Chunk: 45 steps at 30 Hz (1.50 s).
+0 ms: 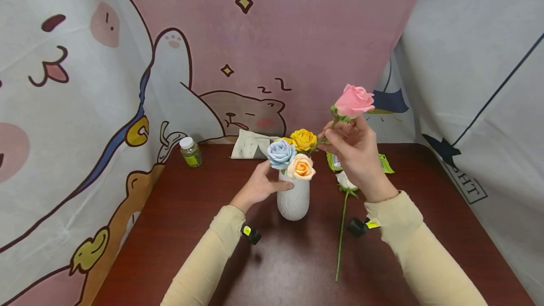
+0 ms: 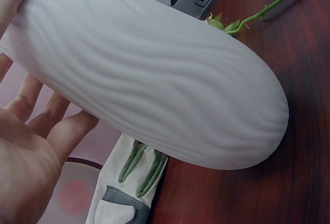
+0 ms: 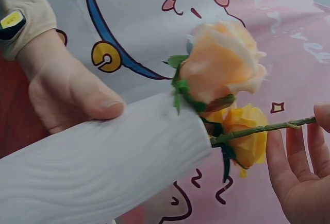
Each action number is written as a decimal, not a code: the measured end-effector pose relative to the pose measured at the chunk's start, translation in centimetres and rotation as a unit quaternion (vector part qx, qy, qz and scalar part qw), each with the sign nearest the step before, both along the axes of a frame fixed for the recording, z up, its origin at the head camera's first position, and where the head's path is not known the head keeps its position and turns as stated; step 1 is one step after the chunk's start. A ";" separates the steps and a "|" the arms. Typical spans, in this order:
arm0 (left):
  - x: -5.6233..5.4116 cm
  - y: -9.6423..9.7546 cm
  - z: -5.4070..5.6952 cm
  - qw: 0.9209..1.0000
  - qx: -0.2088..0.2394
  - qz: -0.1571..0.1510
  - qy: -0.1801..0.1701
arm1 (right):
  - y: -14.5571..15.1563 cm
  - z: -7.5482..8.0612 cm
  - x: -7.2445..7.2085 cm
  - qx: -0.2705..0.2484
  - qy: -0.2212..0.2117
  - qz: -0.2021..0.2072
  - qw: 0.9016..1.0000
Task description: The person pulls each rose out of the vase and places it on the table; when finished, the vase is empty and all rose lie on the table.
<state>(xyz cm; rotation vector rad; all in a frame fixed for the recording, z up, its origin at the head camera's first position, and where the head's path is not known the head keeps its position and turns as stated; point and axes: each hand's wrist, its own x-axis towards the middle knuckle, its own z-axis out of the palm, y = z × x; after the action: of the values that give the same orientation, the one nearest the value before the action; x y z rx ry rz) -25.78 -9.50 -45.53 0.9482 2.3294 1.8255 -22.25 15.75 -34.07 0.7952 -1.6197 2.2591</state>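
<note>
A white rippled vase point(image 1: 293, 204) stands upright on the table, holding a light blue rose point(image 1: 281, 154), yellow roses point(image 1: 303, 140) and a peach rose point(image 3: 221, 64). My left hand point(image 1: 257, 185) holds the vase near its rim, thumb across the front and the other fingers round the far side. Above and to the right, my right hand point(image 1: 357, 155) pinches the green stem point(image 3: 258, 130) of a pink rose point(image 1: 354, 101). That stem slants down into the vase mouth; its lower end is hidden inside. A white rose point(image 1: 346, 182) lies on the table right of the vase.
On the dark red table point(image 1: 178, 249), a white-lidded jar point(image 1: 192, 153) stands at the back left. A white and grey glove point(image 2: 124, 183) lies behind the vase. Green packets point(image 1: 386, 164) sit partly behind my right hand. Printed cloth point(image 1: 323, 27) hangs around the table.
</note>
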 end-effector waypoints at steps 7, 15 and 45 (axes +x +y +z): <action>0.0 0.1 0.1 1.000 0.002 -0.002 0.007 | 0.3 0.8 -0.1 -0.027 0.011 0.003 1.000; 0.1 0.1 0.1 1.000 0.001 -0.001 0.003 | 0.4 1.8 0.0 -0.045 0.016 -0.020 0.999; 0.1 0.0 0.2 1.000 -0.003 -0.010 0.007 | 5.9 6.4 -0.2 -0.255 -0.017 0.014 0.967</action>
<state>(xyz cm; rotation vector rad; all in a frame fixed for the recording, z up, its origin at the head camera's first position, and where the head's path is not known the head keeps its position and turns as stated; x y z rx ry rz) -25.72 -9.52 -45.33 0.9830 2.3239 1.8107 -22.41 21.64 -27.72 0.6437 -0.9594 2.5500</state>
